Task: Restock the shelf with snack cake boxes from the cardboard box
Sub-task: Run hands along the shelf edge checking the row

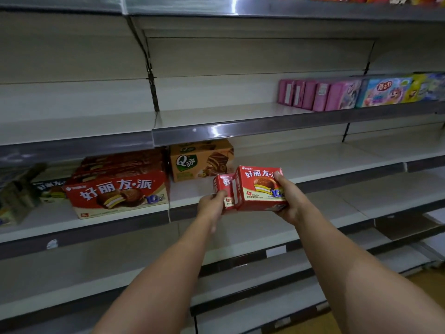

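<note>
Both my arms reach toward the middle shelf [313, 162]. My right hand [287, 201] grips a small red snack cake box [258, 189] by its right side, thumb on the top corner. My left hand [212, 204] holds a second, smaller-looking red box [224, 186] just left of the first; the two boxes touch. Both boxes hover at the shelf's front edge, right of an orange Q-brand box [201, 162]. A stack of large red snack cake boxes [118, 189] lies on the same shelf to the left. The cardboard box is out of view.
Pink boxes [317, 95] and colourful cartoon boxes [385, 91] stand on the upper shelf at right. Dark green packs [21, 191] lie at far left. Bare shelf boards lie below, stepping toward me. A metal price rail [216, 136] runs above the boxes I hold.
</note>
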Available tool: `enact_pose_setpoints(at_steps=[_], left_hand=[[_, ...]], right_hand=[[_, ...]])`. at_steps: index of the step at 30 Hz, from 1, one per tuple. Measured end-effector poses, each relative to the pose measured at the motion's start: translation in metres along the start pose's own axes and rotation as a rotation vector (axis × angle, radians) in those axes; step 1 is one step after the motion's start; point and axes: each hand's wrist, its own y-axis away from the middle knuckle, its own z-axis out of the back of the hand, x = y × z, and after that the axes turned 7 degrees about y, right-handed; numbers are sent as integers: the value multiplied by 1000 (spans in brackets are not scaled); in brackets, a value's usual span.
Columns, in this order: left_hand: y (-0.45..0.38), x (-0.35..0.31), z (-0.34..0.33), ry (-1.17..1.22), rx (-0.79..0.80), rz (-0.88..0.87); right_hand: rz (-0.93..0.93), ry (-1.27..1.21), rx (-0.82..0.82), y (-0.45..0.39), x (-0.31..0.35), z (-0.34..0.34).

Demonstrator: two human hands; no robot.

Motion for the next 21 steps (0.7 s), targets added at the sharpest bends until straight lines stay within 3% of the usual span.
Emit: enact_pose_setpoints(at_steps=[7, 21], left_hand=[[-35, -4, -52, 40, -2, -26], [-103, 3, -122, 45, -74, -83]], right_hand=[[4, 88, -103, -41, 23, 41], [-15, 98, 49, -131, 50, 85]])
